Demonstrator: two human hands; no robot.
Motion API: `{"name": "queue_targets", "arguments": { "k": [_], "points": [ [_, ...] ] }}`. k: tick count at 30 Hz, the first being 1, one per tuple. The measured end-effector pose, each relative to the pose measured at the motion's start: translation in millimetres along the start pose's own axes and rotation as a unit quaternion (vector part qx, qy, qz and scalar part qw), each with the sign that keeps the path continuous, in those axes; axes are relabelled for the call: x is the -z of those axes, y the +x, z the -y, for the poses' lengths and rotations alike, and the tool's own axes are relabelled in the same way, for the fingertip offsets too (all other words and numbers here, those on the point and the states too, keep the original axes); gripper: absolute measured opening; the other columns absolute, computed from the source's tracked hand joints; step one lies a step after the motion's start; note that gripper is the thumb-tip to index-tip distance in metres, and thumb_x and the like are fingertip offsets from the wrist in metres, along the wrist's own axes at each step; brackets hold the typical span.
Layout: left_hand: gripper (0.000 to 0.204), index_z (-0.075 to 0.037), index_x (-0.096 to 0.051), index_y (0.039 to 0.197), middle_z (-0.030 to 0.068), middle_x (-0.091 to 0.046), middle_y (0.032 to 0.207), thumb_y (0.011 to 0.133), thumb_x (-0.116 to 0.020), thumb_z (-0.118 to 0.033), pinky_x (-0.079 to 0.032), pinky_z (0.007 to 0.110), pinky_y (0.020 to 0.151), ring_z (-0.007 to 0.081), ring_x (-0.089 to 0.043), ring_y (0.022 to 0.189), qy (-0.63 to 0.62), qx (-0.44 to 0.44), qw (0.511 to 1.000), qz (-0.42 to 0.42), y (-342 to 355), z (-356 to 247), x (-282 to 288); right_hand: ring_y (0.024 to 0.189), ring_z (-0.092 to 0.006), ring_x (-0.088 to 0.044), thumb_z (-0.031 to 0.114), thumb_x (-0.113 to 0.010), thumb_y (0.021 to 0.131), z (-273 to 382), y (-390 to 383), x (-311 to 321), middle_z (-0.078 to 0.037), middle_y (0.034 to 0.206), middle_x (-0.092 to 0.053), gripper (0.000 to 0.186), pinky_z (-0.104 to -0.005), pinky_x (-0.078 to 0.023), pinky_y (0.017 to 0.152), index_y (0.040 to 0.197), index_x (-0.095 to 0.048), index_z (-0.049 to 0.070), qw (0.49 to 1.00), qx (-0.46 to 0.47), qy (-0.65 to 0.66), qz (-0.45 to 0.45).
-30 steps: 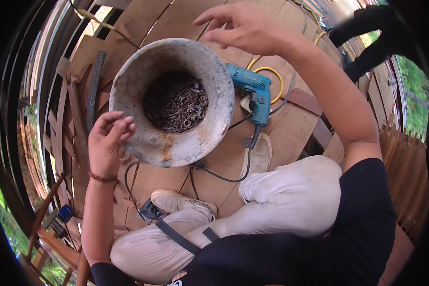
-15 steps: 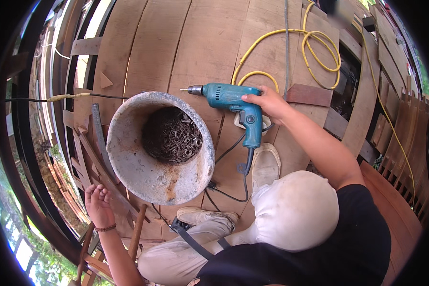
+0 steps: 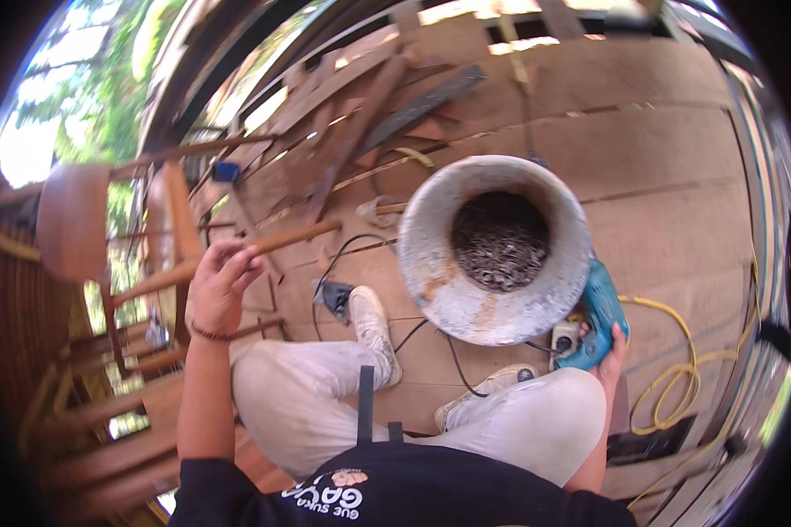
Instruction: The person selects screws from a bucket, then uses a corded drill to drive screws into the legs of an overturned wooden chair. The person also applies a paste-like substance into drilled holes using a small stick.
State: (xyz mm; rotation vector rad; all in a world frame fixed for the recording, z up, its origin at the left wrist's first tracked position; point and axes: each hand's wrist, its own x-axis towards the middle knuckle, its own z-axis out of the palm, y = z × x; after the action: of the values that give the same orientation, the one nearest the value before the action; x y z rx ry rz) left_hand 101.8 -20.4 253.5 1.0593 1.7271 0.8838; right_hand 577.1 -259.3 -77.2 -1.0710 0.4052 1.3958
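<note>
A teal corded power drill (image 3: 603, 303) is in my right hand (image 3: 615, 353), beside the right side of a bucket and partly hidden by its rim. My right fingers are wrapped round its handle. The pale, rust-stained bucket (image 3: 439, 279) holds many small metal screws or similar pieces (image 3: 501, 255). On the left, my left hand (image 3: 220, 285) is raised with its fingers bent together in front of a brown wooden bar (image 3: 299, 235), part of a wooden chair (image 3: 174, 215). Whatever those fingers hold, if anything, is hidden.
Loose wood strips and a dark bar (image 3: 424, 107) lie on the plank floor (image 3: 659, 158) beyond the bucket. A yellow cable (image 3: 681, 373) coils at right, and a black cord (image 3: 453, 364) runs between my shoes. A pale socket block (image 3: 564, 342) sits by the drill.
The view has turned to the left, bringing the wooden chair into sight. My right hand has lowered the drill beside the bucket. My left hand now appears in front of the chair's bar.
</note>
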Motion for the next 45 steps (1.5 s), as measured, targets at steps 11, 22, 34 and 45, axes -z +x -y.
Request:
{"name": "queue_targets", "arguments": {
  "k": [11, 22, 34, 45],
  "points": [
    [0.014, -0.003, -0.059, 0.110, 0.0123, -0.068, 0.107, 0.096, -0.062, -0.006, -0.059, 0.034, 0.086, 0.0203, -0.069, 0.097, -0.216, 0.057, 0.975, 0.006, -20, 92, 11, 0.104, -0.0266, -0.058, 0.042, -0.072, 0.080, 69, -54, -44, -0.022, 0.137, -0.049, 0.084, -0.0362, -0.049, 0.098, 0.141, -0.039, -0.006, 0.931, 0.332, -0.025, 0.152],
    [0.012, -0.008, -0.060, 0.111, 0.0095, -0.069, 0.108, 0.099, -0.057, -0.010, -0.058, 0.034, 0.087, 0.0187, -0.069, 0.097, -0.445, -0.028, 0.892, 0.076, 19, 119, 118, 0.109, -0.0330, -0.057, 0.048, -0.079, 0.066, -35, -133, -259, -0.021, 0.128, -0.050, 0.104, -0.0468, -0.050, 0.087, 0.145, -0.033, -0.001, 0.822, 0.339, -0.324, 0.324],
    [0.013, -0.005, -0.057, 0.111, 0.0106, -0.068, 0.105, 0.099, -0.056, -0.010, -0.057, 0.034, 0.089, 0.0203, -0.067, 0.096, -0.478, -0.026, 0.878, 0.027, 14, 161, 199, 0.127, -0.0273, -0.049, 0.023, -0.087, 0.067, -217, -207, -379, -0.016, 0.136, -0.047, 0.095, -0.0397, -0.037, 0.108, 0.142, -0.036, -0.003, 0.694, 0.237, -0.504, 0.456],
    [0.012, -0.002, -0.056, 0.110, 0.0093, -0.065, 0.100, 0.099, -0.053, -0.004, -0.057, 0.029, 0.079, 0.0155, -0.065, 0.085, -0.295, -0.262, 0.917, -0.064, 5, 148, 239, 0.108, -0.0326, -0.061, 0.027, -0.086, 0.060, -227, -230, -391, -0.018, 0.126, -0.051, 0.104, -0.0426, -0.060, 0.084, 0.144, -0.031, 0.001, 0.834, 0.170, -0.392, 0.350]
  ]
}}
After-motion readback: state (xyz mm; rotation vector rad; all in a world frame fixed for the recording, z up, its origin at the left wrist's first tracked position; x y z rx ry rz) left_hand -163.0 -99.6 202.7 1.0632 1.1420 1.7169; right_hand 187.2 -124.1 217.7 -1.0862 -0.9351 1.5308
